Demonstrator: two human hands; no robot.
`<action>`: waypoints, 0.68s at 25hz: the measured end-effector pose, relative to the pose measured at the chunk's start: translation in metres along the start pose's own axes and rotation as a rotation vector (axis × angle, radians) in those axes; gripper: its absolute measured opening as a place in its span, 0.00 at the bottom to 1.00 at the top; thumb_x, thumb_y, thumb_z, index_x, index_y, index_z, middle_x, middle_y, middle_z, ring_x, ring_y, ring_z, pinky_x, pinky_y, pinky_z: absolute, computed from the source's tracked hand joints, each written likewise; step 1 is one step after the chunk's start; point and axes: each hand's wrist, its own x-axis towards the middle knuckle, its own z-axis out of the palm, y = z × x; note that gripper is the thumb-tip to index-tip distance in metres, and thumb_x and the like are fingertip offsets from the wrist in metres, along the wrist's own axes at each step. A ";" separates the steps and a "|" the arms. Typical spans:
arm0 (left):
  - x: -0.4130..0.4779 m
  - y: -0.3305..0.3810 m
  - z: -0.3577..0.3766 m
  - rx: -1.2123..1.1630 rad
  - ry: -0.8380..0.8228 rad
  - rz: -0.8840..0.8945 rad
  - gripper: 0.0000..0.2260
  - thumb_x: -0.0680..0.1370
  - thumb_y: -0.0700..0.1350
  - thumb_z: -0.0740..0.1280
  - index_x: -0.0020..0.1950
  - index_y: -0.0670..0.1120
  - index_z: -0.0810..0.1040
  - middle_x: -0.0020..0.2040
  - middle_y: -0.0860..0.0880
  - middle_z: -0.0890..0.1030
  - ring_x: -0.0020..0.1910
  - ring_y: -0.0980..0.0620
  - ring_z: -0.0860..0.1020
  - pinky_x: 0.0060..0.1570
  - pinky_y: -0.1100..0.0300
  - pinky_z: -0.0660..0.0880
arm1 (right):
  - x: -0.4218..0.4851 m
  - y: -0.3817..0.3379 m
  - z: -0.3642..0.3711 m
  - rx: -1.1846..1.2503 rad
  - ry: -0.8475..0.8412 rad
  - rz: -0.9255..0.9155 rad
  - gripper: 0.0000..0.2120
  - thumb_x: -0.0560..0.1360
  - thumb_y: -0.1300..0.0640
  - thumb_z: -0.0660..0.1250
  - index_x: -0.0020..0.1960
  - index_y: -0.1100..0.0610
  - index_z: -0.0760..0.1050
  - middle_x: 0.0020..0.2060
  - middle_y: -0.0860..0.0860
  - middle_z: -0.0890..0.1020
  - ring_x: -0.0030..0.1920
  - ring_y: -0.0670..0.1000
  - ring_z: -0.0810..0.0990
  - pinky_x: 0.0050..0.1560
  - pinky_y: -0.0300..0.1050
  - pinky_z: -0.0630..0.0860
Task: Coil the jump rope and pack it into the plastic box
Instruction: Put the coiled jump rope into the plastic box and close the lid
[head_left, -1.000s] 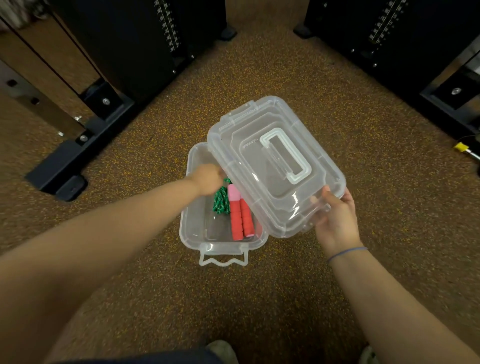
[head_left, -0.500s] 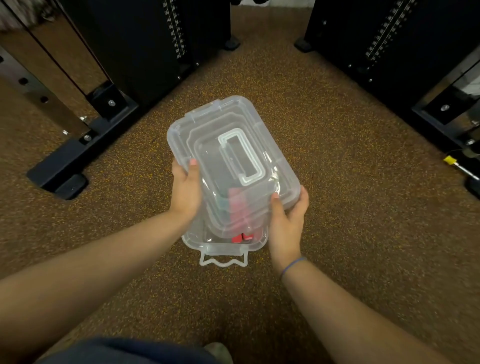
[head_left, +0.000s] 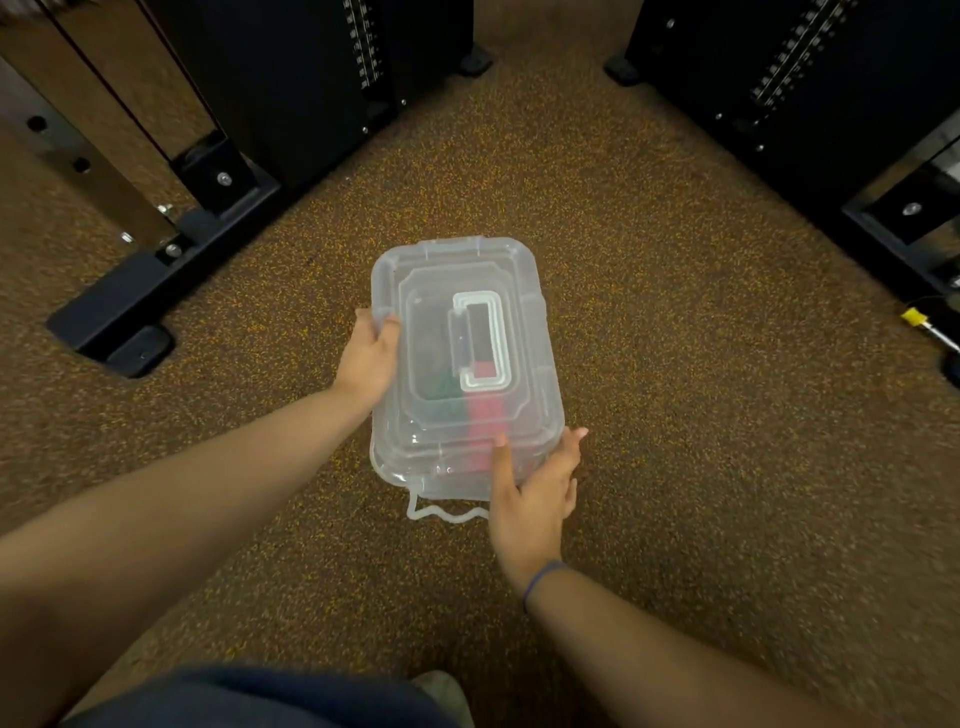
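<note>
The clear plastic box (head_left: 447, 480) stands on the speckled brown floor, with its clear lid (head_left: 519, 322) lying flat on top. Through the lid I make out the jump rope (head_left: 485, 413): red handles on the right and a dim green coil to their left. My left hand (head_left: 370, 353) grips the lid's left edge, thumb on top. My right hand (head_left: 535, 480) holds the near right corner, with the thumb pressed on the lid. The near latch (head_left: 444, 512) hangs loose at the box's front.
Black gym machine frames (head_left: 156, 270) stand at the back left, and another machine base (head_left: 904, 208) at the back right. A small yellow-tipped object (head_left: 914, 318) lies on the floor at the far right. My knee and shoe tip (head_left: 441, 686) show at the bottom edge.
The lid, first held tilted off to the right in my right hand alone, was swung over the box with both hands and now lies flat on it, covering the rope.
</note>
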 end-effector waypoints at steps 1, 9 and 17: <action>0.003 -0.004 0.001 0.022 -0.033 -0.012 0.22 0.82 0.51 0.51 0.72 0.42 0.60 0.69 0.42 0.70 0.67 0.42 0.69 0.62 0.55 0.65 | -0.002 0.003 0.001 0.003 -0.013 0.016 0.43 0.77 0.46 0.62 0.77 0.58 0.36 0.77 0.49 0.52 0.77 0.49 0.45 0.72 0.44 0.35; 0.008 -0.023 0.005 0.119 -0.139 0.004 0.23 0.82 0.50 0.50 0.75 0.41 0.54 0.71 0.40 0.67 0.69 0.40 0.67 0.65 0.54 0.63 | -0.016 0.022 0.004 -0.075 -0.067 0.064 0.41 0.77 0.46 0.61 0.76 0.60 0.39 0.78 0.51 0.49 0.78 0.51 0.46 0.74 0.53 0.38; 0.007 -0.023 0.006 0.083 -0.138 0.095 0.17 0.82 0.48 0.53 0.66 0.39 0.66 0.63 0.41 0.73 0.61 0.44 0.72 0.60 0.57 0.66 | 0.001 0.020 -0.007 -0.118 -0.002 0.152 0.28 0.70 0.42 0.68 0.63 0.53 0.60 0.63 0.53 0.74 0.68 0.58 0.68 0.70 0.63 0.59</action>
